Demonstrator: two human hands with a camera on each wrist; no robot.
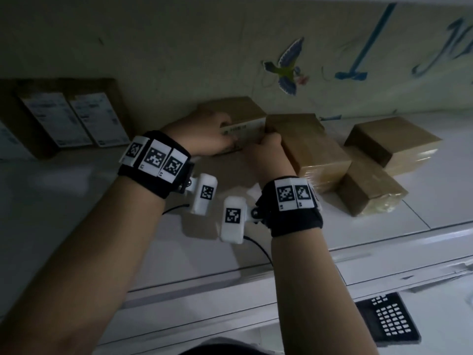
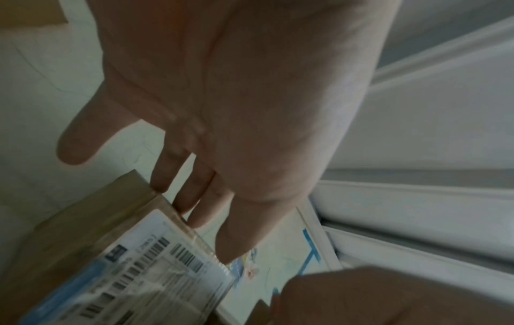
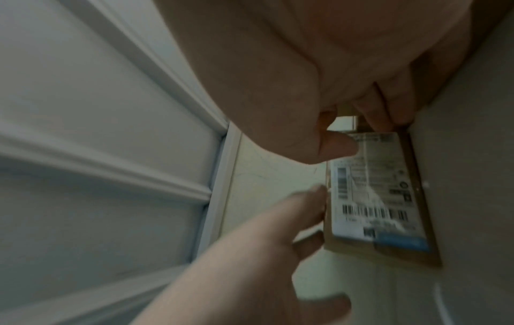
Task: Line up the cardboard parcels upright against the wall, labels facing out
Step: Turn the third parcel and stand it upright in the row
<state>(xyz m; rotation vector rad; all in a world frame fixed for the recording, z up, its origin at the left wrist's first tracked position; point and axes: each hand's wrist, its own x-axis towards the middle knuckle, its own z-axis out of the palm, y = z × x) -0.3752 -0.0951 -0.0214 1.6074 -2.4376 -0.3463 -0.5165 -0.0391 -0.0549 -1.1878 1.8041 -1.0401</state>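
A small cardboard parcel (image 1: 236, 116) stands close to the wall (image 1: 179, 47), its white barcode label (image 3: 375, 193) facing me. My left hand (image 1: 225, 135) lies against its left side; the straight fingers (image 2: 192, 206) touch the edge and the thumb sticks out free. My right hand (image 1: 266, 139) pinches the parcel's right side, thumb (image 3: 338, 146) on the label and curled fingers (image 3: 381, 112) over the edge. Three more brown parcels lie flat to the right: one (image 1: 307, 149) right beside my right hand, two others (image 1: 391, 142) (image 1: 368, 193) farther out.
A larger box (image 1: 64, 116) with two white labels leans on the wall at the left. The wall carries a bird sticker (image 1: 286, 67). The white surface (image 1: 76, 201) ends in a front edge with moulded panels below. A dark grille (image 1: 389, 319) lies on the floor.
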